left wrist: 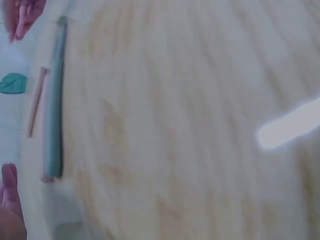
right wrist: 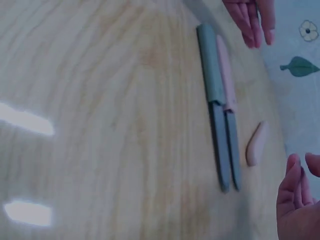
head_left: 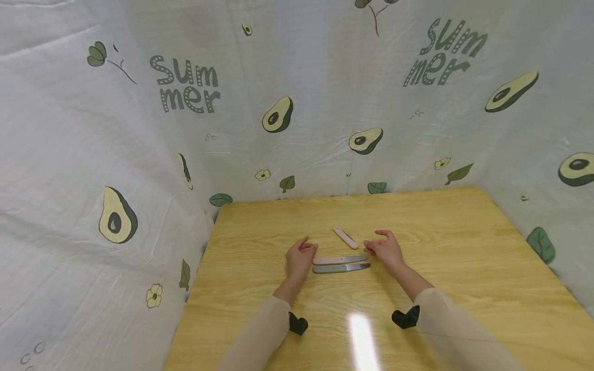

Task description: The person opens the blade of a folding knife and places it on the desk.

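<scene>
A green-handled knife [head_left: 341, 268] lies on the wooden table with its blade out. Just behind it, almost parallel, lies a pink-handled knife [head_left: 331, 260], also with its blade showing. Farther back, a short pink folding knife [head_left: 345, 237] rests at a slant and looks folded. My left hand [head_left: 300, 257] hovers beside the handle ends, fingers loosely bent and holding nothing. On the other side, near the blade tips, my right hand [head_left: 386, 251] is held with relaxed fingers and nothing in it. In the right wrist view both blades [right wrist: 220, 150] point toward my right hand [right wrist: 297, 205].
The wooden table [head_left: 260, 221] meets a pale curtain [head_left: 320, 170] printed with avocados along its back and sides. A bright light reflection [head_left: 363, 340] falls on the tabletop near the front. Black heart-shaped pieces [head_left: 406, 317] sit at both sleeve cuffs.
</scene>
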`<state>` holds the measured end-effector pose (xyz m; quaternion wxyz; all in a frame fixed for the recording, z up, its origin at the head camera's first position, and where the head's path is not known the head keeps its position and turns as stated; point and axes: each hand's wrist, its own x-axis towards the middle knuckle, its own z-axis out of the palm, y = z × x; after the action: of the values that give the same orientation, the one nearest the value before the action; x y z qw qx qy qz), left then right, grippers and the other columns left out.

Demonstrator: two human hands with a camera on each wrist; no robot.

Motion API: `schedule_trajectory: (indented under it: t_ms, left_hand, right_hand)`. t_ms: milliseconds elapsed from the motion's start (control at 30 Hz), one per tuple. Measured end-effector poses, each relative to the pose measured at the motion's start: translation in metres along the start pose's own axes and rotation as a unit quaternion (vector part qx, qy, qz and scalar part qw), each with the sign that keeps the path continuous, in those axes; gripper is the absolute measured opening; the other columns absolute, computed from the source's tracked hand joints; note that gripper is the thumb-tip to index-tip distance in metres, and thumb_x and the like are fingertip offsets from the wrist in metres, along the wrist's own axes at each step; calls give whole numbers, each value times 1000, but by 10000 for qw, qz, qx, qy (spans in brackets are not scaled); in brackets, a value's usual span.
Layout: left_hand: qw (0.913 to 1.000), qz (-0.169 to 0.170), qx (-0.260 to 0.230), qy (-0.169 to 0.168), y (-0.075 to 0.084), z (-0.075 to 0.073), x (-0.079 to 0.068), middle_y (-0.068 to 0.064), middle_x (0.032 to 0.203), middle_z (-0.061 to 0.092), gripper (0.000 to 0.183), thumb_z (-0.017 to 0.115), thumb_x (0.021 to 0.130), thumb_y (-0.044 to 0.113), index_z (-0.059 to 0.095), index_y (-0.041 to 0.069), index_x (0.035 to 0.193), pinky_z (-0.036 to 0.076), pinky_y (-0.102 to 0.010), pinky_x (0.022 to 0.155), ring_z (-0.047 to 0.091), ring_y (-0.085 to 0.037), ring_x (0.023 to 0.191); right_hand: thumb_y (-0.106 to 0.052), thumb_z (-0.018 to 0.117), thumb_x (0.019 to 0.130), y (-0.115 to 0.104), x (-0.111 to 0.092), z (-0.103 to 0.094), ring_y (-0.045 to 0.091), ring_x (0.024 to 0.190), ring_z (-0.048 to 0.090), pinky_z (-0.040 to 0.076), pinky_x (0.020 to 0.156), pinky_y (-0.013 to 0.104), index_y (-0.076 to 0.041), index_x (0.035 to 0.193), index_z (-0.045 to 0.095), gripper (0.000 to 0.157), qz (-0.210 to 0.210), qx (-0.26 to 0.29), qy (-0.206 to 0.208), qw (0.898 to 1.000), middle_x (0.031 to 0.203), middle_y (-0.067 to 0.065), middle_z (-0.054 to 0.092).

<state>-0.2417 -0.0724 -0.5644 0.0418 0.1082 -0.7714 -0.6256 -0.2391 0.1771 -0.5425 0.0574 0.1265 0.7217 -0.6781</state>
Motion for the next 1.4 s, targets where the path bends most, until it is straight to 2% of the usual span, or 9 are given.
schedule_trajectory:
  t_ms: [133,267,400,600,733,867,1033,1233,1400]
  left_hand:
    - [9957,-268,-813,-350,13,12,7,-21,121,63,52,71,86,8,54,0,135,57,-23,80,66,-20,100]
    - [9805,-713,-1715,-646,19,25,13,-27,136,51,54,61,90,-2,46,-1,141,56,-26,87,61,-26,110]
    - [9672,-1020,-2163,-859,25,40,14,-29,142,42,55,54,92,-7,39,-1,145,53,-34,97,53,-36,123]
    - [9571,-1369,-2311,-1083,36,59,12,-30,147,35,58,48,92,-4,33,1,148,48,-43,105,45,-40,130]
    - [9568,-1445,-2261,-1122,36,66,10,-30,148,35,61,48,90,-2,32,0,149,48,-41,104,52,-29,115]
    - [9553,-1541,-2187,-1257,33,71,7,-27,146,37,61,47,90,-2,31,1,149,49,-38,101,51,-17,95]
    - [9564,-1584,-2082,-1303,31,76,4,-21,134,45,63,48,89,-4,32,2,149,51,-28,89,47,-12,84]
    - [9533,-1503,-2228,-1376,31,79,6,-22,130,48,63,48,89,-6,31,2,149,45,-20,68,46,-13,84]
    - [9575,-1530,-2041,-1350,29,82,7,-27,142,44,62,46,89,-8,34,4,149,49,-27,78,55,-21,102]
  right_hand:
    - [-9,60,95,-10,13,8,10,79,70,59,78,27,5,143,30,58,-375,-555,-25,9977,101,17,70]
    - [-11,58,96,-13,21,17,28,102,67,56,76,27,3,143,35,54,-359,-1073,-94,9935,120,25,62]
    - [-12,57,96,-12,26,26,37,113,59,50,68,20,2,142,37,52,-254,-1365,-39,9903,128,27,57]
    - [-17,53,98,-9,32,36,39,118,55,51,82,29,1,143,37,51,-48,-1426,-27,9898,134,28,53]
    - [-17,52,97,-9,32,42,38,120,54,49,91,36,0,145,36,54,76,-1366,-79,9906,136,28,51]
    - [-15,53,95,-7,32,45,38,118,54,49,84,31,1,143,38,53,77,-1332,-26,9911,135,29,51]
    - [-12,54,94,-5,32,49,38,117,55,49,79,25,2,142,39,53,27,-1276,-24,9918,133,29,52]
    - [-8,56,94,-3,34,54,31,106,57,46,68,20,3,142,38,53,57,-1120,-48,9937,130,29,52]
    - [-4,57,92,-2,33,55,27,102,56,45,66,18,3,142,37,55,99,-1007,-81,9948,130,29,51]
